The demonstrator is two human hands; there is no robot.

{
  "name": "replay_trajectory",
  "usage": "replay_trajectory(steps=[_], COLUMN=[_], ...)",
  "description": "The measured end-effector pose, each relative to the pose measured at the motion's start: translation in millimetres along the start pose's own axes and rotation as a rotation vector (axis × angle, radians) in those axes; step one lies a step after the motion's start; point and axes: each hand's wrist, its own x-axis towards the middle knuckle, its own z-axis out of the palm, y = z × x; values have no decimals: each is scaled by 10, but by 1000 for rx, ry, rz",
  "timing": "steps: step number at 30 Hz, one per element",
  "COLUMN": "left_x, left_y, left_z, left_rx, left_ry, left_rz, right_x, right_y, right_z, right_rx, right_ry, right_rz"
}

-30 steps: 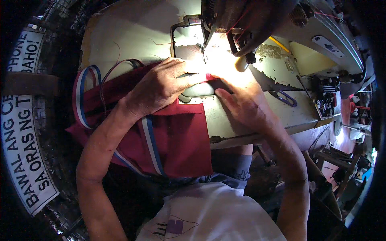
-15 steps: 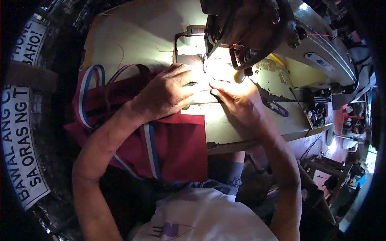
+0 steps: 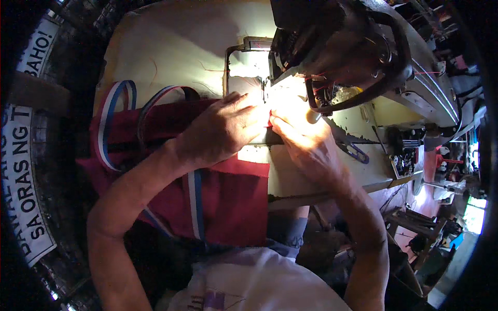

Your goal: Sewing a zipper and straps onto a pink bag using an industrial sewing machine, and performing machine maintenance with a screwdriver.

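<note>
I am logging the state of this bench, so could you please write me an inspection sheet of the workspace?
Surface: pale table, worn and chipped along its front edge.
Job's things: red cloth hangs over the front edge, striped ribbon across it; sewing machine above the hands.
Clutter: loose thread; blue-handled tool right of the hands.
Hands: left hand over the cloth; right hand at a small red piece; glare obscures the grip.
Cables: none clearly distinguishable.
Surroundings: white sign at left; dim, crowded area at right.
</note>
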Motion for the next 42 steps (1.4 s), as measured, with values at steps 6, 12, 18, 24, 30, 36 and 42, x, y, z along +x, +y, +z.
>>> replay_trajectory(steps=[6,12,18,24,30,36,42], left_x=[58,45,66,95,94,92,99], left_y=[57,51,-82,-206,-209,-213,-208], left_z=[-90,-49,-71,-154,-149,-153,-147], left_rx=[7,24,-35,-69,-82,-83,-23], left_ry=[11,-38,41,-51,-49,-54,-26], left_rz=[-18,-11,-35,5,-22,-52,3], right_x=[9,-55,26,38,-4,30,14], right_y=[-89,-177,-47,-10,-40,-41,-120], right_z=[-82,-11,163,268,274,255,176], right_rx=[-27,21,16,-64,-72,-52,-61], right_ry=[-33,65,150,195,155,167,118], right_rz=[-45,157,129,166,191,162,203])
